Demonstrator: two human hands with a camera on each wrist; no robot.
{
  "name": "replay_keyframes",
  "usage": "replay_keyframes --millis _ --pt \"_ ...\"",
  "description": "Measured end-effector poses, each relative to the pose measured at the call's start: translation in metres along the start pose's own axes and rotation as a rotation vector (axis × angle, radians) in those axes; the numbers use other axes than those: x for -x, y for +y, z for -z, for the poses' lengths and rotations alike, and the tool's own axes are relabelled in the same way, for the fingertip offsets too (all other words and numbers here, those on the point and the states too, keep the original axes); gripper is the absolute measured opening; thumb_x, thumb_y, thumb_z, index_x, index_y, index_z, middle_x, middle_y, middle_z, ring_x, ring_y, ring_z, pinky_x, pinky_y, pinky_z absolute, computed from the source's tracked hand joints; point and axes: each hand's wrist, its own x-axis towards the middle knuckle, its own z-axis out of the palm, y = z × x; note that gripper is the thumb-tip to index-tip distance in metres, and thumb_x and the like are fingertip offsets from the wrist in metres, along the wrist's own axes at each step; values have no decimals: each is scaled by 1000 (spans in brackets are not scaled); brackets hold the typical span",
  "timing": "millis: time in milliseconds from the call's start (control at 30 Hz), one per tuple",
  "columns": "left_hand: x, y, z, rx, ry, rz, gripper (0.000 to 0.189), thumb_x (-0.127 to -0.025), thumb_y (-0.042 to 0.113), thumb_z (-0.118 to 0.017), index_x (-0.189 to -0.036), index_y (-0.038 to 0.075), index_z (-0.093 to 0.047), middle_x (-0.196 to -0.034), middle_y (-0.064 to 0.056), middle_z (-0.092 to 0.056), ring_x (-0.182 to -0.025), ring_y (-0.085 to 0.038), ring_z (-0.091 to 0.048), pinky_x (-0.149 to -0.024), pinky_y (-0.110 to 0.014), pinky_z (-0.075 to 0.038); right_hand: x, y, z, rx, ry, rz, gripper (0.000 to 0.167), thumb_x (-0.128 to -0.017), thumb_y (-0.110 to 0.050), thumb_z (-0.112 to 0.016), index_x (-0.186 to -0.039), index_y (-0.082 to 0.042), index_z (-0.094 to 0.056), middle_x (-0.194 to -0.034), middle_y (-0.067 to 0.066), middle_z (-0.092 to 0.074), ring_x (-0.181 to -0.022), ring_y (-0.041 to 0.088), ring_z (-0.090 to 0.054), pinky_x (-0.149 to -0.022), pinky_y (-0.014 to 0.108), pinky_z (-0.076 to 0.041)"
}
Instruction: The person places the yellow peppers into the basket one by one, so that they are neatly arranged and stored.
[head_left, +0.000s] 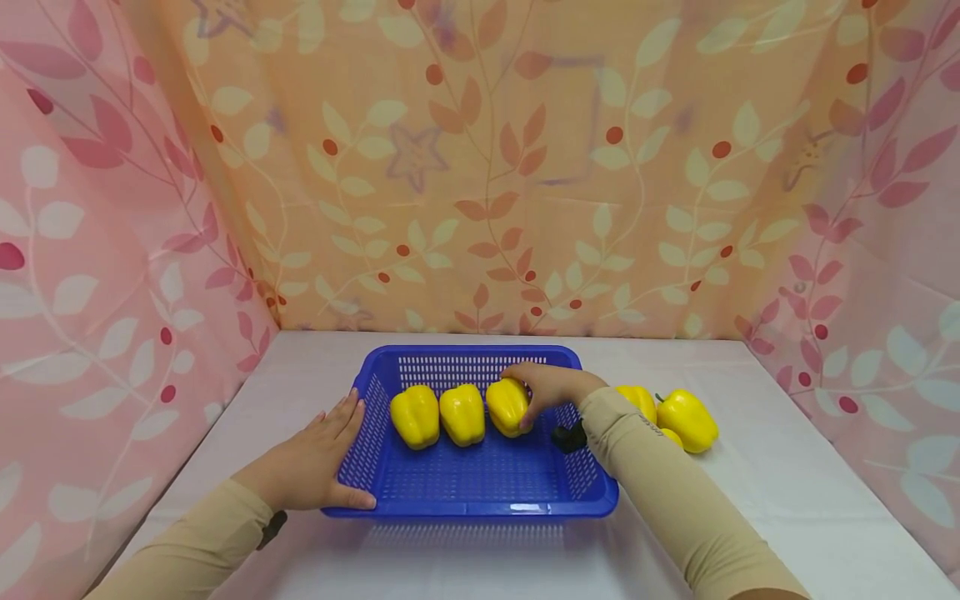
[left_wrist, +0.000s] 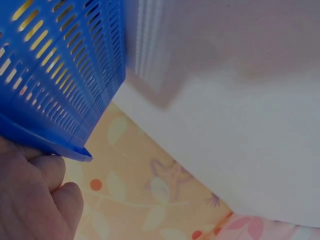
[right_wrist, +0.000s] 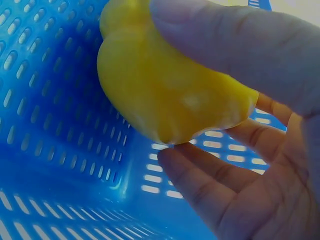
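My right hand [head_left: 551, 387] holds a yellow bell pepper [head_left: 507, 407] inside the blue plastic basket [head_left: 468, 508]. In the right wrist view the thumb lies over one side of this pepper [right_wrist: 150, 75], with the fingers at its other side. Two more yellow bell peppers, one at the left [head_left: 415, 417] and one in the middle [head_left: 462, 415], sit beside it in a row. At the basket's left side rests my left hand [head_left: 311, 458], fingers extended along the rim and thumb on the front corner. The left wrist view shows its fingers against the rim [left_wrist: 50, 147] from outside.
On the white table [head_left: 780, 500], right of the basket, lies a yellow bell pepper [head_left: 686, 421] with a green stem; other yellow peppers [head_left: 636, 400] beside it are partly hidden by my right sleeve. Patterned cloth [head_left: 487, 167] hangs behind and at both sides.
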Motion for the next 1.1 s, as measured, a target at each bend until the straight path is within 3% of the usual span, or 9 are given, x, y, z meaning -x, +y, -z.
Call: replay_keyframes --millis 600,867,1100 --pt "0 0 1 18 -13 9 128 -60 86 -42 -142 -8 -16 -150 -25 -7 -137 -39 -11 -107 -55 -17 -1 -3 -3 11 -24 -67 91 -65 -29 -83 -140 -12 -36 -137 4 -43 -123 21 -40 -106 40 -29" --pt "0 0 1 9 -13 10 128 -60 87 -41 -142 -8 -15 -150 -25 -7 -137 -39 -11 -107 -55 -16 -1 -2 -2 -7 -26 -84 90 -65 -31 -83 -140 -14 -36 -138 4 -42 -124 22 -39 -106 41 -29" --pt "0 0 1 17 -14 7 129 -60 87 -41 -142 -8 -15 -150 -25 -6 -137 -39 -10 -107 -55 -17 2 -5 1 -2 -36 -83 84 -68 -28 -81 -140 -14 -38 -136 4 -44 -118 24 -46 -101 40 -36"
